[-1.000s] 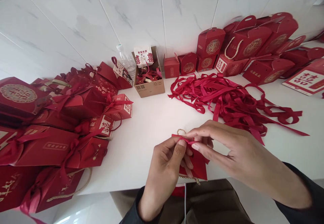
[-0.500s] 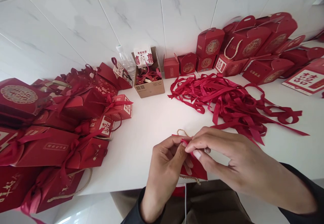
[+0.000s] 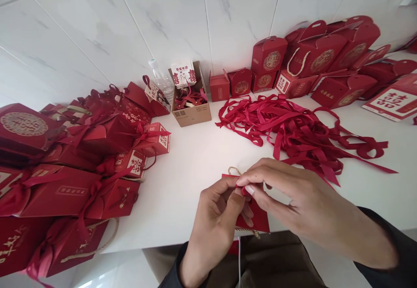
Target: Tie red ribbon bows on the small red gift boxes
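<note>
Close to the table's front edge, a small red gift box [image 3: 261, 215] with twisted gold cord handles [image 3: 233, 169] lies under my hands, which cover much of it. My left hand [image 3: 215, 220] pinches a bit of red ribbon [image 3: 243, 190] between thumb and index finger above the box. From the right, my right hand [image 3: 293, 201] grips the same ribbon with thumb and fingertips, touching the left fingers. Most of the ribbon is hidden by the fingers, so its exact folds do not show.
Loose red ribbons [image 3: 293, 127] lie heaped beyond my right hand. Ribbon-tied red boxes [image 3: 61, 188] are stacked at left. Along the tiled wall stand an open cardboard box [image 3: 193, 115], a clear bottle [image 3: 159, 77] and several red boxes [image 3: 325, 53].
My right fingertips have closed in on the ribbon beside my left thumb, and the ribbon is now bunched between both hands. Hands and box have shifted slightly in view.
</note>
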Demonstrator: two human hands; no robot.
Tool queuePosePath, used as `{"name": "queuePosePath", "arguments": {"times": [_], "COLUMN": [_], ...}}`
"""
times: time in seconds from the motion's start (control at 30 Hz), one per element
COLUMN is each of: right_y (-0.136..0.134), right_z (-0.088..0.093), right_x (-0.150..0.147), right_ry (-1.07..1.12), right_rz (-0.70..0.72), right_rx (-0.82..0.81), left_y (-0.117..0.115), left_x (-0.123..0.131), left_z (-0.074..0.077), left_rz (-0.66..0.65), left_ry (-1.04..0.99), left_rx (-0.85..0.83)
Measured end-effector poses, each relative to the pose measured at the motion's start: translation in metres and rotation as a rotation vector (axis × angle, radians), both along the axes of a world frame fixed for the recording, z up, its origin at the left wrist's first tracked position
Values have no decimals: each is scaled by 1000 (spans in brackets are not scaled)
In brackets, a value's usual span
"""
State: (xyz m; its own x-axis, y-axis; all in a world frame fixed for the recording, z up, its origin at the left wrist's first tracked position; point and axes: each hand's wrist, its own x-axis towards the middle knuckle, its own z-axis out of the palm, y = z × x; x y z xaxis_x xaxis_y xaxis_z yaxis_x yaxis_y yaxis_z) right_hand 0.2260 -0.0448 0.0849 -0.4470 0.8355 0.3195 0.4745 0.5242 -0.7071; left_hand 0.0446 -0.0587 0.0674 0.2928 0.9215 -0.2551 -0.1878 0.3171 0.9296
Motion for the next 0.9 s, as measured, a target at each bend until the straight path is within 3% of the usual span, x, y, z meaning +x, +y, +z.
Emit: {"name": "queuePosePath", "arguments": {"times": [0.27,0.5,0.9], "right_y": [2,2,-3], "right_z": [-7,-9,-2], "right_x": [0,0,3], "right_ry": [-47,-17,23], "right_rz": [-78,-166,-76], "right_rx": [91,-43,-52], "left_y": [3,5,6], "left_x": [4,6,2], "left_z": [-2,-8,-7], "left_rz": [13,69,134], "left_ry": [28,-19,-4], "left_rx": [6,-17,-65]}}
